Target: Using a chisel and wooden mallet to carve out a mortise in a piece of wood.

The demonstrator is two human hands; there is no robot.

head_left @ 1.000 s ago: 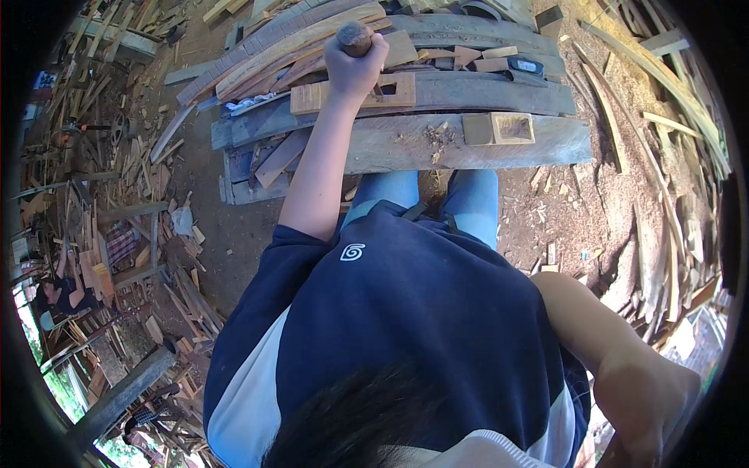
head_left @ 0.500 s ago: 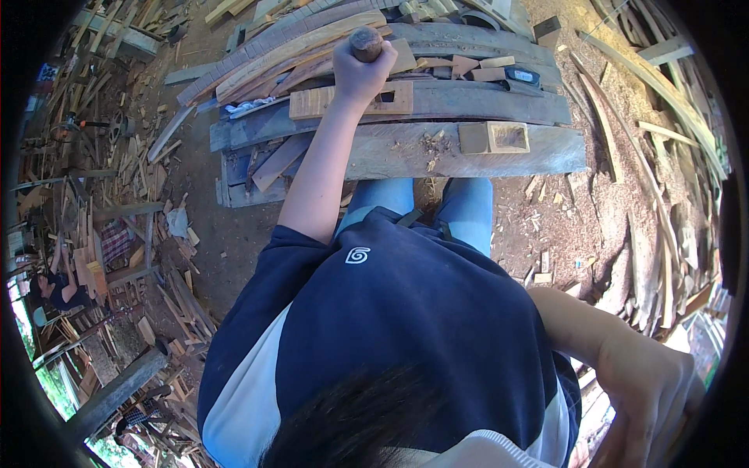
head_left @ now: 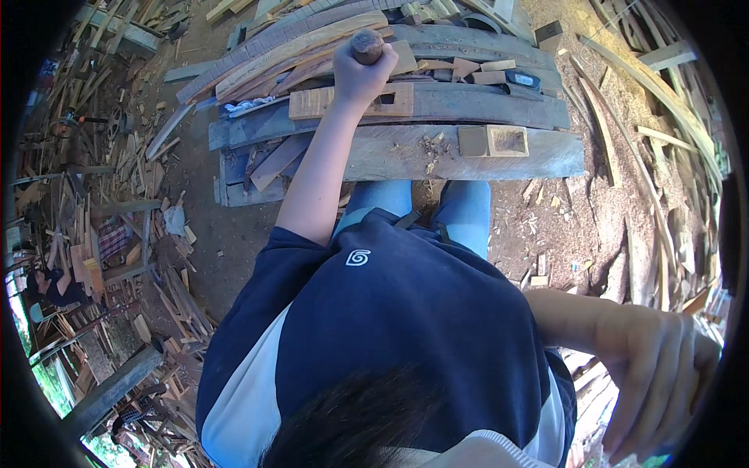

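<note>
My left hand is closed around a wooden-handled chisel, whose round brown butt faces up; its blade is hidden below the fist. Just under that forearm lies a pale wooden block with a dark rectangular slot beside my wrist. Out to the right, away from the bench, my right hand is raised with its fingers curled and pressed together. Whatever it grips is hidden behind the fingers. A second block, with a squared hollow, rests on the near plank among shavings.
Curved boards are stacked on the bench's far left. A dark tool with a blue end and offcuts lie at its right. Long slats lie on the sawdust floor at right. Scrap wood and another person appear at far left.
My right hand has turned and shifted slightly up and right, so more of its bent fingers shows. The left hand keeps its grip in the same place.
</note>
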